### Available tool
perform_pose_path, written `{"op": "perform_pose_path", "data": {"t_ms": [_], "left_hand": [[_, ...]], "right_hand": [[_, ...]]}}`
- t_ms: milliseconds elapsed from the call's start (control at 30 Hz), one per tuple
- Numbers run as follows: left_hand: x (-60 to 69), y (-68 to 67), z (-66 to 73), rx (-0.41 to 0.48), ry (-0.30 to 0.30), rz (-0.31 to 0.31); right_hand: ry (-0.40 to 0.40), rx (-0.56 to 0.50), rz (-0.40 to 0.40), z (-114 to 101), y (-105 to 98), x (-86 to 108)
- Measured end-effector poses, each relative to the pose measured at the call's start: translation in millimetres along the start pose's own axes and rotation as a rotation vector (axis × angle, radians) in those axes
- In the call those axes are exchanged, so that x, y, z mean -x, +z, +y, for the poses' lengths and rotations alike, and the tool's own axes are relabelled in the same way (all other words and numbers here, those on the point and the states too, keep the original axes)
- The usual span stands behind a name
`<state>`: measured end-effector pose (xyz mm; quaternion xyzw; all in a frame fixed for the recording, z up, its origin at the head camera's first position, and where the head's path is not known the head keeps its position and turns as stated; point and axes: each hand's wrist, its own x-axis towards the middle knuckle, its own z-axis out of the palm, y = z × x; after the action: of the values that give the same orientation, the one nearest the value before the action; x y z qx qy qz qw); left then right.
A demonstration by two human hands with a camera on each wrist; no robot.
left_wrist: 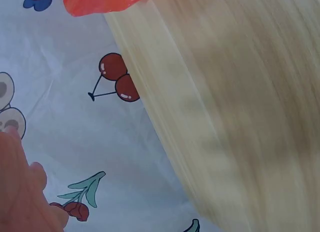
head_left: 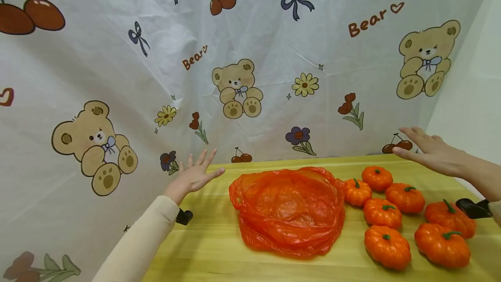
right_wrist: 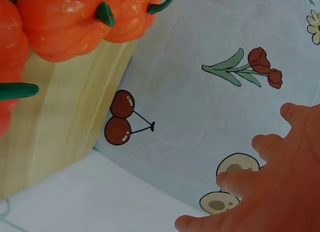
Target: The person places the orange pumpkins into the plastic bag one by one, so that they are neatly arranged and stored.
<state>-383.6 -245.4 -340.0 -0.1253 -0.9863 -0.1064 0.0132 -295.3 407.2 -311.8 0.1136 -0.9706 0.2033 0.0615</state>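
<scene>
My left hand [head_left: 192,179] is raised over the left part of the table, fingers spread, holding nothing. My right hand [head_left: 436,153] is held up above the right side, its fingers also stretched out around nothing. Between them on the table lies a crumpled red plastic bag [head_left: 291,212]; rounded shapes show faintly through its thin film. To the bag's right sit several small orange pumpkins [head_left: 387,247] with green stems, below and left of the right hand. In the right wrist view, pumpkins [right_wrist: 65,21] fill the upper left corner and the right hand [right_wrist: 280,187] appears at lower right.
The yellow wood-grain table [head_left: 203,247] ends against a pale sheet [head_left: 270,47] printed with bears, cherries and flowers. A white wall [head_left: 469,112] stands at the right. A black strap piece [head_left: 184,216] hangs at the left wrist, another [head_left: 473,208] at the right.
</scene>
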Motion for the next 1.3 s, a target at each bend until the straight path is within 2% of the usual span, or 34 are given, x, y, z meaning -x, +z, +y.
{"op": "perform_pose_path", "data": {"t_ms": [233, 333, 500, 867, 967, 1067, 1300], "left_hand": [[0.6, 0.6, -7.3, 0.062, 0.016, 0.027], [1.3, 1.1, -10.1, 0.189, 0.060, 0.028], [4.7, 3.3, -12.0, 0.443, 0.104, -0.017], [13.4, 18.4, -6.3, 0.771, 0.130, -0.016], [16.5, 23.8, -4.4, 0.832, 0.128, -0.009], [17.9, 30.9, -2.6, 0.856, 0.136, -0.003], [20.2, 46.9, 6.5, 0.949, 0.120, 0.048]], "right_hand": [[-0.006, -0.065, 0.020, 0.0, -2.2, 17.1], [-0.016, -0.086, 0.026, -1.7, -3.2, 22.7], [-0.030, -0.112, 0.027, -3.7, -3.1, 29.2], [0.006, -0.118, 0.019, 2.7, 10.5, 51.7], [0.013, -0.135, 0.016, 6.9, 16.6, 56.2], [0.015, -0.148, 0.014, 10.1, 20.9, 60.1], [-0.009, -0.204, 0.012, 17.5, 26.5, 67.0]]}}
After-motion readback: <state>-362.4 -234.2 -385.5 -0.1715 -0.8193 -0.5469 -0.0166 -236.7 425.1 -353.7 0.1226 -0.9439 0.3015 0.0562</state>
